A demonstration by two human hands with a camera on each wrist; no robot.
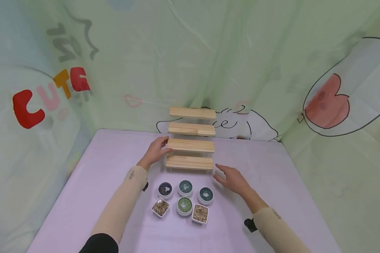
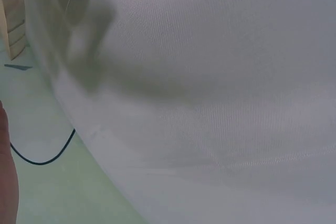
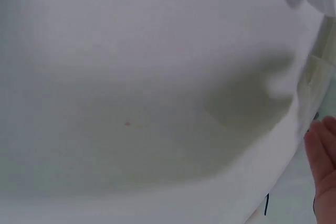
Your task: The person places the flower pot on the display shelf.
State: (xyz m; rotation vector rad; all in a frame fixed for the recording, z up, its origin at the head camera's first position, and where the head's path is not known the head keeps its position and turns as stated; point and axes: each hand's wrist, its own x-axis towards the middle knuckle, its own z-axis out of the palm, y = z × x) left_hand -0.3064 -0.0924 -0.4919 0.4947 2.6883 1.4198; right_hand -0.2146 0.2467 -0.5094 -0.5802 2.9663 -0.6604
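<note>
A stepped stand with several pale wooden shelves rises at the back of the table. My left hand is at the stand's left end, thumb and fingers spread apart right beside one of the middle shelves. Only a strip of that hand shows in the left wrist view. Off the front right corner of the lowest shelf, my right hand hovers with loosely extended fingers and holds nothing. Those fingers appear at the right edge of the right wrist view.
In front of the stand sit several round white jars with dark and green contents, among them a light green one. Two square white dishes of brownish bits, one left and one right, stand nearer me. A printed curtain surrounds the lilac tabletop.
</note>
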